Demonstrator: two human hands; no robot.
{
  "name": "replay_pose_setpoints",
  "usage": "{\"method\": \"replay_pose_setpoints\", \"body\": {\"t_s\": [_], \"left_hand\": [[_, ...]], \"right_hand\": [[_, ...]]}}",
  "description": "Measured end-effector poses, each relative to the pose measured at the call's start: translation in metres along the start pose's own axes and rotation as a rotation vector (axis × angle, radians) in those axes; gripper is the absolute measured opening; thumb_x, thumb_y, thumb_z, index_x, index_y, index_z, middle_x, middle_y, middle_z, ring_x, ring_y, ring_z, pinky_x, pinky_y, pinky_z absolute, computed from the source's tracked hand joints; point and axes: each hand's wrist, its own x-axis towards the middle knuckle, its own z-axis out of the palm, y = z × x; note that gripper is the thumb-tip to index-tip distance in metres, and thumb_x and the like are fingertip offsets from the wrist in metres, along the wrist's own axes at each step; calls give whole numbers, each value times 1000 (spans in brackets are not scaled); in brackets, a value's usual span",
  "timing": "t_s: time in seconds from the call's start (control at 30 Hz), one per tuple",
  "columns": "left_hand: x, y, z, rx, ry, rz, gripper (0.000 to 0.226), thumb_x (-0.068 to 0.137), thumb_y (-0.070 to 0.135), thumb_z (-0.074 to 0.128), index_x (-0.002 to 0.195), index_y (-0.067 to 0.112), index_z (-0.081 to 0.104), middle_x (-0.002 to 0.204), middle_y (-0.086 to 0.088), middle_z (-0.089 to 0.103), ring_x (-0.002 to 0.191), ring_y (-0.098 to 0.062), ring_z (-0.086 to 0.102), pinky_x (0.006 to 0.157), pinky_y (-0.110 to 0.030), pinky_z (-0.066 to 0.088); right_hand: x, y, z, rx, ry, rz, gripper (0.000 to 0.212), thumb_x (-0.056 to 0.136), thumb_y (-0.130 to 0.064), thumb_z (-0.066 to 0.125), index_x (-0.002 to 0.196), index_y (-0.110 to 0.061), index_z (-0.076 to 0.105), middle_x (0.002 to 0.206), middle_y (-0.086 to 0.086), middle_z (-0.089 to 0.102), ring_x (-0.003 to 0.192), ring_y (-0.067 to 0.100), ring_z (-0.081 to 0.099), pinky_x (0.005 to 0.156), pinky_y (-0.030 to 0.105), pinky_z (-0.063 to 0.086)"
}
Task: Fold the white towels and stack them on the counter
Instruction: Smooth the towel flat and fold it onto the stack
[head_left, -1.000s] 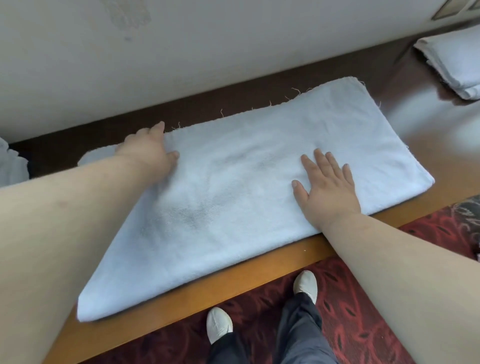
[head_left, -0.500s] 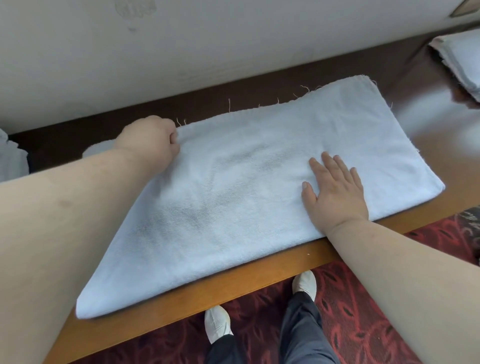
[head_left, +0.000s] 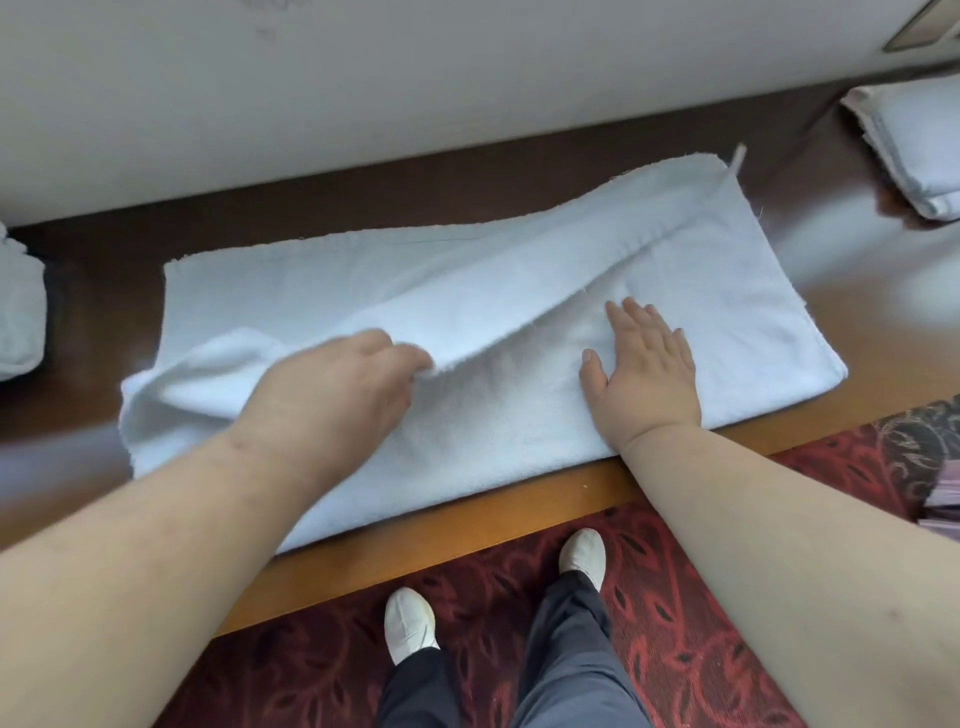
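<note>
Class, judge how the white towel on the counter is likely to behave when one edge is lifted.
Probably floppy: the towel sags where the left hand pinches it. Likely light, since a pinch lifts it. It may slide, as the right hand presses it down.

**No legible text in view**

No writing, label, brand, number or sign can be read anywhere in the head view. A small white fabric tab (head_left: 737, 156) is seen at the far right corner of the white terry towel (head_left: 519, 291), toward 1 o'clock, but nothing can be made out on it. A brown-framed plate (head_left: 922, 26) is cut off by the picture edge at 2 o'clock on the pale wall (head_left: 363, 78); its face is seen too obliquely for any lettering to be told. Faint marks are seen on that wall at 12 o'clock, yet no characters are formed by them.
</note>
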Motion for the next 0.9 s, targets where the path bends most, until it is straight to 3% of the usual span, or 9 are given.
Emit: {"method": "replay_pose_setpoints", "body": {"t_s": [0.17, 0.3, 0.37, 0.47, 0.6, 0.67, 0.77, 0.83, 0.9], "left_hand": [[-45, 19, 20, 16, -103, 99, 29, 78, 20, 76, 105, 28, 70, 82, 4, 64, 71, -24, 67, 51, -36, 54], [-51, 21, 35, -48, -526, -41, 28, 99, 42, 40, 126, 46, 45, 113, 16, 57, 100, -12, 61, 80, -34, 51], [-40, 18, 31, -62, -678, -28, 31, 96, 55, 33, 123, 48, 45, 111, 19, 58, 100, -9, 59, 78, -30, 47], [-7, 12, 21, -32, -545, -2, 57, 81, 73, 13, 109, 44, 54, 93, 19, 61, 86, -10, 60, 68, -29, 46], [74, -21, 23, -125, -174, -211, 33, 98, 39, 35, 123, 36, 56, 121, 1, 62, 108, -26, 59, 88, -37, 47], [112, -47, 31, -95, -223, -313, 44, 99, 24, 44, 142, 32, 44, 144, -6, 46, 128, -30, 46, 104, -42, 39], [137, -74, 44, 46, -398, -456, 74, 89, 51, 58, 152, 32, 24, 154, -8, 32, 136, -35, 35, 108, -48, 34], [140, -84, 51, 156, -391, -467, 74, 81, 70, 56, 144, 35, 35, 142, -7, 44, 127, -35, 42, 101, -50, 37], [141, -87, 54, 195, -353, -400, 50, 81, 73, 52, 117, 38, 51, 114, -2, 56, 105, -30, 52, 87, -45, 40]], "right_hand": [[-13, -4, -2, 218, 225, 47, 66, 88, -39, 39, 149, -19, 22, 155, 9, 32, 142, 23, 22, 122, 47, 15], [-10, 0, -3, 123, 143, 64, 72, 77, -12, 54, 143, -34, 33, 159, 2, 21, 147, 23, 14, 123, 44, -6], [-9, 1, -2, 72, 144, 38, 59, 72, -3, 59, 121, -34, 51, 158, 0, 22, 147, 22, 11, 120, 38, -14], [-9, 3, -1, 73, 161, 2, 43, 68, 4, 60, 96, -27, 55, 149, 1, 40, 147, 23, 17, 119, 35, -15], [-8, 3, 0, 146, 207, -16, 39, 60, 7, 53, 87, -19, 63, 104, 2, 57, 119, 29, 43, 119, 43, 9], [-9, 3, -1, 153, 219, -37, 39, 56, 7, 53, 84, -16, 65, 94, 2, 57, 103, 32, 48, 105, 33, 19], [-8, 1, -3, 105, 187, -21, 40, 56, 9, 58, 83, -20, 64, 90, -1, 58, 92, 29, 50, 86, 31, 20], [-7, 0, -2, 86, 177, -17, 41, 56, 9, 60, 83, -22, 65, 89, -3, 58, 88, 27, 51, 82, 32, 20], [-7, 1, -3, 80, 183, -19, 39, 58, 6, 59, 83, -23, 64, 88, -4, 58, 85, 25, 52, 80, 31, 19]]}}
